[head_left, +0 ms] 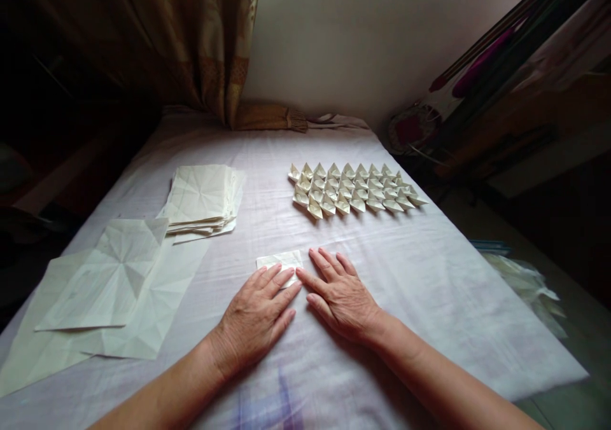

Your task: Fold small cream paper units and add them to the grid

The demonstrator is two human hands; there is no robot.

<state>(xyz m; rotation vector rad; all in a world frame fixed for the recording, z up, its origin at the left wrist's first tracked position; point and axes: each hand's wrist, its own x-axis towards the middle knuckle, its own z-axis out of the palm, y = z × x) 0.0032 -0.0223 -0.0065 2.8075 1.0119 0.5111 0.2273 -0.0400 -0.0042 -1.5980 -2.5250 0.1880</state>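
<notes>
A small folded white paper [279,260] lies flat on the cloth-covered table in front of me. My left hand [255,309] rests over its near part, fingers stretched out and pressing it down, so that part is hidden. At the paper's right edge, my right hand [341,296] lies with its fingers spread; the index fingertip touches the paper's corner. Beyond the right hand stand rows of small folded paper boats [353,191]. To the left is a stack of creased paper sheets [200,194], and nearer me lie several loose creased sheets [119,271], overlapping.
A pale cloth [429,290] covers the table. Gold-brown curtains [205,42] hang at the back left before a white wall [334,48]. Plastic-wrapped items [525,284] lie below the table's right edge. Poles and hanging fabric [496,55] lean at the right.
</notes>
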